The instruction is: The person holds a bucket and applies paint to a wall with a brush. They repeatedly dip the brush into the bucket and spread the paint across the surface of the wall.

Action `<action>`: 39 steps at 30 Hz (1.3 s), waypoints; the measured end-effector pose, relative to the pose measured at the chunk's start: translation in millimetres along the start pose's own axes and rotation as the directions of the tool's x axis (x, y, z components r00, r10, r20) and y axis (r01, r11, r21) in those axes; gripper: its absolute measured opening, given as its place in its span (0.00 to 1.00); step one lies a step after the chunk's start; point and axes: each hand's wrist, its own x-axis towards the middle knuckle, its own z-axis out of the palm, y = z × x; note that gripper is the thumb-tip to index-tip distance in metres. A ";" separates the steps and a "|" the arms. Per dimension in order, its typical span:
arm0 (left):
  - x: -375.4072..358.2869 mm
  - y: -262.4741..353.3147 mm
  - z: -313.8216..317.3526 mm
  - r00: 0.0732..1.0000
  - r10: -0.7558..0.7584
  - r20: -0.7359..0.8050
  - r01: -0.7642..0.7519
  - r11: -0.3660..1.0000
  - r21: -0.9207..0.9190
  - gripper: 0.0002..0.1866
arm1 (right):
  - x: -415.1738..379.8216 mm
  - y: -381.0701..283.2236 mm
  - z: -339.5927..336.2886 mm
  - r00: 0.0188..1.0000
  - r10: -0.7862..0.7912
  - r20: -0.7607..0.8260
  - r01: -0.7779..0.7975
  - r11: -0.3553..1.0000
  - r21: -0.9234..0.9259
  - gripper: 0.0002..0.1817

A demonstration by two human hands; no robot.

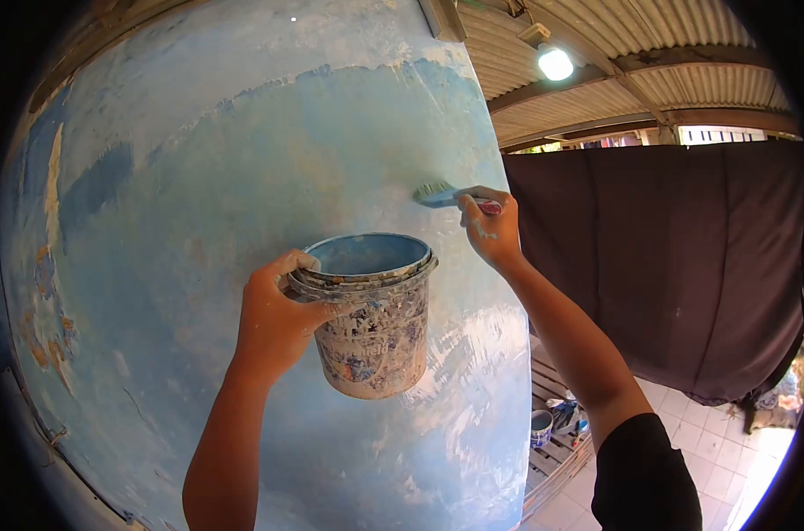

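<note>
My left hand [281, 305] grips the rim of a paint-spattered bucket [375, 341], its thumb side hooked over the edge. The bucket hangs upright in front of the wall, and its inner side is coated blue; how much paint is inside cannot be seen. In my right hand [493, 226] is a paintbrush [455, 196], held by its handle with paint smears on the skin. The brush points left, its bristles at the wall [269, 177], up and to the right of the bucket. Patchy light blue and greenish paint covers the wall.
Past the wall's right edge hangs a dark cloth [658, 265]. A lit bulb [555, 64] is fixed under the corrugated roof [703, 97]. Low on the right, a small paint pail [541, 428] stands on a slatted wooden rack [543, 469] beside the tiled floor [694, 434].
</note>
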 end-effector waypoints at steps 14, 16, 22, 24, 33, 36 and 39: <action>-8.9 8.4 -22.5 0.988 0.050 -0.147 -0.033 0.993 0.116 0.25 | 142.1 -113.6 111.9 0.966 -0.259 0.000 0.251 0.934 0.253 0.14; -10.4 7.8 -23.6 0.994 0.042 -0.098 -0.028 0.991 0.134 0.25 | 150.0 -112.6 129.1 0.972 -0.233 0.021 0.216 0.931 0.294 0.13; -20.9 4.3 -30.7 0.989 0.068 -0.132 -0.042 0.980 0.193 0.23 | 53.2 -47.1 96.9 0.973 -0.223 0.066 0.197 0.941 0.275 0.12; -30.3 -6.0 -43.8 0.990 0.055 -0.131 -0.034 0.987 0.159 0.23 | -2.2 -39.5 80.4 0.992 -0.107 0.058 0.085 0.949 0.304 0.13; -31.3 -13.3 -9.0 0.992 0.101 -0.071 -0.091 0.987 0.136 0.22 | 11.1 -28.7 -4.4 0.979 0.090 -0.183 -0.018 0.933 0.358 0.14; -33.8 -18.9 13.4 0.993 0.114 -0.027 -0.112 0.990 0.081 0.22 | -12.5 29.1 -14.5 0.967 0.220 -0.132 -0.153 0.908 0.390 0.14; -36.8 -28.7 20.1 0.991 0.132 -0.012 -0.131 0.990 0.050 0.22 | -73.9 67.0 -12.1 0.948 0.276 -0.161 -0.182 0.881 0.438 0.13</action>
